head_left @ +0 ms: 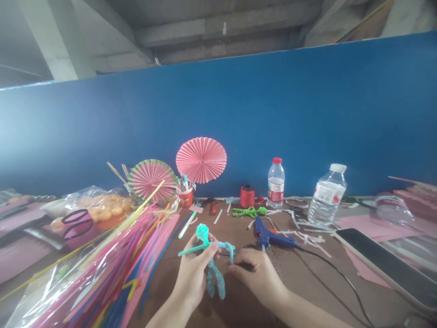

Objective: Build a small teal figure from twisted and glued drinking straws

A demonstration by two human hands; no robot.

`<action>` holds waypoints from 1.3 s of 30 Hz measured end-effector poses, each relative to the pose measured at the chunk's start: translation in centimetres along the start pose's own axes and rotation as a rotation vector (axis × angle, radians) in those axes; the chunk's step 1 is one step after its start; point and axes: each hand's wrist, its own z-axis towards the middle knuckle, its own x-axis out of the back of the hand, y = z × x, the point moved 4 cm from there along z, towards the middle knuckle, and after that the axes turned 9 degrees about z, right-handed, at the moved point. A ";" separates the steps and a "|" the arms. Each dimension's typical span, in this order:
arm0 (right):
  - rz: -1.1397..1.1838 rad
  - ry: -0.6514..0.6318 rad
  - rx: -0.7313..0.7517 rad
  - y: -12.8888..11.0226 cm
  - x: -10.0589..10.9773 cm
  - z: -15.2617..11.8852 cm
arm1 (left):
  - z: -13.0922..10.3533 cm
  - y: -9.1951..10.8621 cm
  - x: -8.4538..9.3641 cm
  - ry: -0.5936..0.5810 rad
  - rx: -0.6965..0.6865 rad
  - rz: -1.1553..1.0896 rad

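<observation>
A: Hands?
B: Left hand [193,273] closed w/ thumb and fingers round the middle of a teal pipe-cleaner figure [211,259]. Right hand [254,269] pinches the figure's bent arm, fingertips closed on the end.
A: Where's the figure?
B: Low centre, held just above the brown table [239,228], coiled head up, two legs hanging down betw. the hands.
A: Containers?
B: Red cup [186,196] at the back by the blue wall [307,114], w/ pens or markers standing in it; can't tell exactly which. Small water bottle [276,182], red cap on, upright; looks nearly empty. Bigger water bottle [327,193], white cap, upright, some water in it; level hard to read. Clear bag [99,207] far left w/ orange-yellow balls inside. Clear plastic wrap at left holds a big bundle of coloured straws [112,269], spilling toward the hands.
A: Other stuff?
B: Blue glue gun [269,237] just beyond the right hand, black cord trailing right. Red thread spool [247,196] by the small bottle, green cord [249,212] in front of it. Two pink paper fans [201,159] upright at the back. Pink-handled scissors [77,223] left. Tablet [385,264] right.
</observation>
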 end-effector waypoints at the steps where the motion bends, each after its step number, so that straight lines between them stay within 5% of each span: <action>1: -0.007 0.013 -0.004 0.1 0.0 0.0 | -0.1 0.1 0.0 -0.001 -0.001 0.008; 15: -0.019 -0.094 0.212 -0.8 -0.6 -0.7 | 0.0 -1.1 -0.2 0.011 0.067 0.057; 21: 0.200 0.009 -0.006 -0.4 -0.6 -0.6 | 0.0 -1.1 -0.2 -0.004 0.025 0.038; 29: 0.244 -0.194 -0.052 -0.8 -1.3 -0.1 | -0.6 -1.1 -0.9 -0.156 0.073 -0.014; 34: 0.253 -0.105 -0.205 0.9 -0.3 1.0 | -0.9 -0.2 -1.1 -0.274 0.017 0.029; 39: 0.348 -0.010 -0.299 1.0 0.5 1.3 | -0.8 0.7 -1.0 -0.237 -0.029 0.238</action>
